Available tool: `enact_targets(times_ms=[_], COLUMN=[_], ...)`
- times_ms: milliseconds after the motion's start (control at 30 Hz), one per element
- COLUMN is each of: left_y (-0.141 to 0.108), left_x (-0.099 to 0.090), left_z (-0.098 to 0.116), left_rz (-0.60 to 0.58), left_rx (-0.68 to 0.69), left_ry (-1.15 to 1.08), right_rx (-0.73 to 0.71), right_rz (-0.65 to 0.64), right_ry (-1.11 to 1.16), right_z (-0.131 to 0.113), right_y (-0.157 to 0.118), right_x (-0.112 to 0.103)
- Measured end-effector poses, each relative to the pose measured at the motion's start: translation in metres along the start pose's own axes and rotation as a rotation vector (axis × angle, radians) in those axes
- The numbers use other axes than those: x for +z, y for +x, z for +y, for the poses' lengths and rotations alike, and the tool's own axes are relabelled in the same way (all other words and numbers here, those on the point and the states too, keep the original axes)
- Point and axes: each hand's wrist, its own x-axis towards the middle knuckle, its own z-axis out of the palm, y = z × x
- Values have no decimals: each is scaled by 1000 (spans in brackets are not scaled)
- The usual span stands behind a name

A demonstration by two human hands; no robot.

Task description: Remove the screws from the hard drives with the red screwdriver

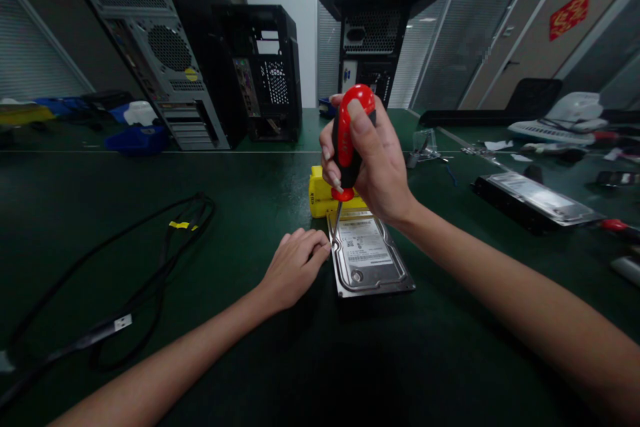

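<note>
A silver hard drive lies label up on the green table, its long sides pointing away from me. My right hand is wrapped round the red and black handle of a screwdriver, thumb on top of the grip. The shaft slants down, and its tip meets the drive's left edge. Beside that spot, my left hand rests low on the table with fingers bent, thumb and forefinger pressed at the drive's left edge. Just behind the drive sits a yellow plastic object, partly hidden by my right hand.
A black USB cable lies looped at left. Computer cases stand along the back, with a blue tray near them. At right are another hard drive, a small clear box and a red-handled tool.
</note>
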Motion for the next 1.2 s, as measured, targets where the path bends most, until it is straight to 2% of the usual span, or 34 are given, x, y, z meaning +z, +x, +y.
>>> enact_targets(times_ms=[233,967,1200], left_y=[-1,0,0], left_x=[-1,0,0], left_z=[2,0,1], left_rz=[0,1,-3], left_rx=[-2,-2,7], left_ry=[5,2,9], right_rx=[25,10,67], right_rz=[35,-24,-30], right_ry=[-38,19,-16], right_z=[-2,-1,-5], right_y=[-1,-2,-5], right_x=[2,2,6])
